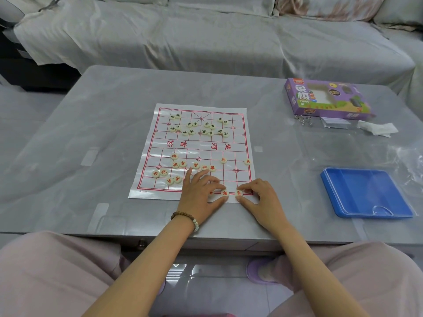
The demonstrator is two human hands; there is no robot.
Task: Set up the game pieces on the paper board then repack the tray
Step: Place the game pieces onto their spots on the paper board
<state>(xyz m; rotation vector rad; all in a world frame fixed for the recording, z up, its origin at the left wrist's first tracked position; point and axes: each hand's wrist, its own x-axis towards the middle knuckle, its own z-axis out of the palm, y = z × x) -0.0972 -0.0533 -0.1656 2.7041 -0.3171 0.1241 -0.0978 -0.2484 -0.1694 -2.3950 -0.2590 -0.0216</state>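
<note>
Left hand [201,191] fingers pinch round cream 相 disc [225,193]; right hand [263,197] fingers, 馬 disc [238,192].

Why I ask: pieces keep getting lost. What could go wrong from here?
1. The left hand and right hand pinch the 相 piece and 馬 piece at the paper board near edge; a slip might send one off the table.
2. Loose red pieces lie beside the left hand; it may scatter them.
3. The thin paper board could slide, disturbing the black pieces.
</note>
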